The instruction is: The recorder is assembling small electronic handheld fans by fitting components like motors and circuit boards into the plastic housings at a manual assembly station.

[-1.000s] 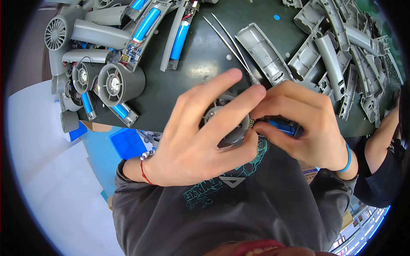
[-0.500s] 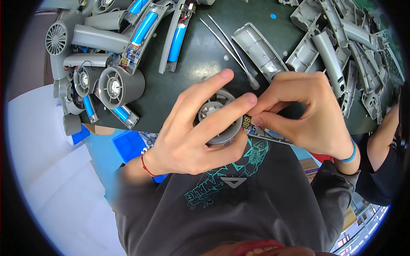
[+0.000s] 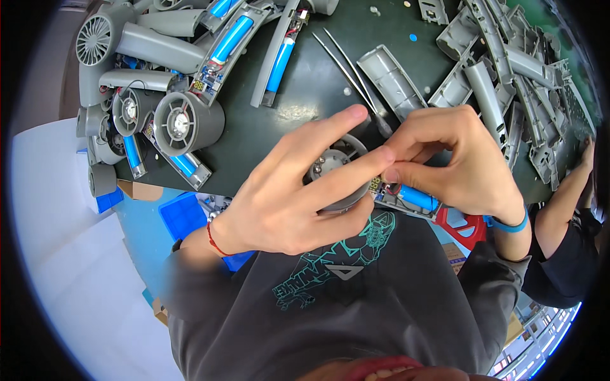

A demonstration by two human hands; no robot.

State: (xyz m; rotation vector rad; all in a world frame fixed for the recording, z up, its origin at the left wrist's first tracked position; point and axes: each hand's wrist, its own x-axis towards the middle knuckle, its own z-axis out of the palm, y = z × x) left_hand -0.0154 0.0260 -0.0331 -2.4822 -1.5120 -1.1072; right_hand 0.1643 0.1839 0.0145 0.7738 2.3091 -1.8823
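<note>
Head view: left hand (image 3: 286,203) curled over a round grey fan housing (image 3: 330,160), thumb on near side, middle finger across the front, index finger raised over the far side. Fingers part-open, gripping the housing.

Right hand (image 3: 467,159) just beside it: thumb and index drawn in to a pinch, right by the left middle fingertip. Can't tell what, if anything, sits between the fingertips.

Under that pinch: small digit display (image 3: 376,185) next to the housing, then wires and a blue battery (image 3: 418,198) lying in an open grey handle (image 3: 406,207), below the right hand's thumb.

Metal tweezers (image 3: 382,122) on the tabletop (image 3: 267,130), just beyond the fingertips, between both hands. Empty grey half-shell (image 3: 393,82) beyond the right hand, near the tweezers. Heap of grey shell parts (image 3: 488,105) further out, right of that hand.

Beyond the left hand, off to its left: cluster of grey fan units (image 3: 208,127), some with blue cells exposed. Single open handle half (image 3: 277,70) with a battery straight out past the left hand, apart from the cluster.

Red object (image 3: 464,230) below the right wrist; blue bin (image 3: 178,216) left of the left wrist. Another person's arm (image 3: 565,197) well right of the right hand.
</note>
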